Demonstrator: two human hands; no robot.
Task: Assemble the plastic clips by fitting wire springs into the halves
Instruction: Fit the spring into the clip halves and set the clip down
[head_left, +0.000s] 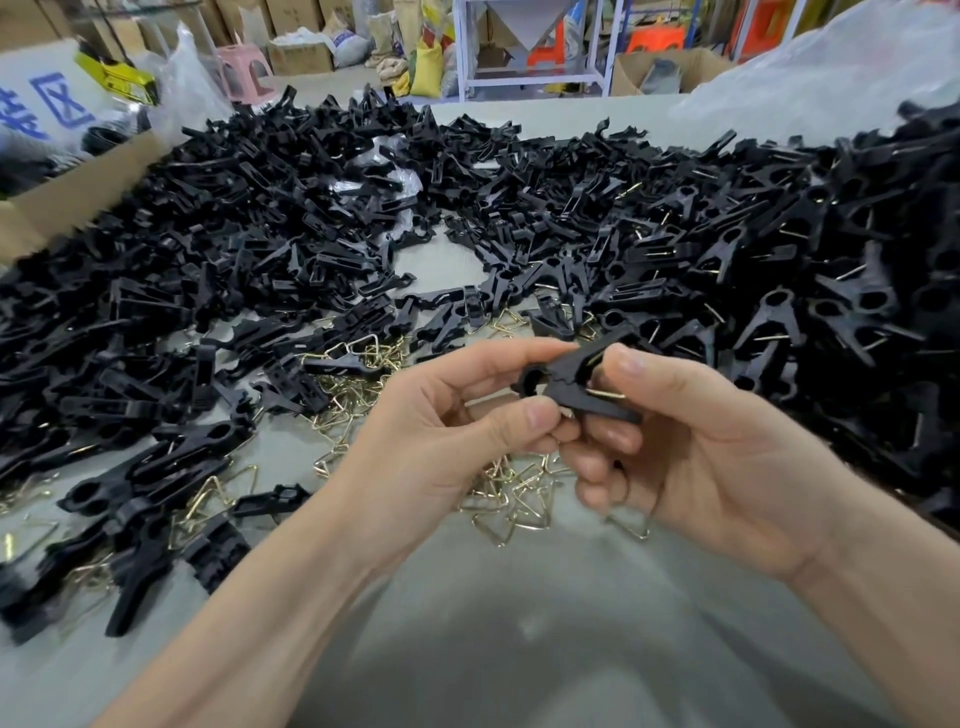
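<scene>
Clip w/ wire spring pinched by L grip & R grip.

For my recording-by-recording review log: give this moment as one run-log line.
phase: assembly | left hand: pinches black plastic clip | right hand: holds same clip | gold wire spring: showing inside clip

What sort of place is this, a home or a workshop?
Probably a small factory or warehouse workshop: heaps of loose black plastic clip halves cover the grey table, gold-coloured triangular wire springs lie scattered, and brown cardboard boxes and filled sacks stand behind.
</scene>
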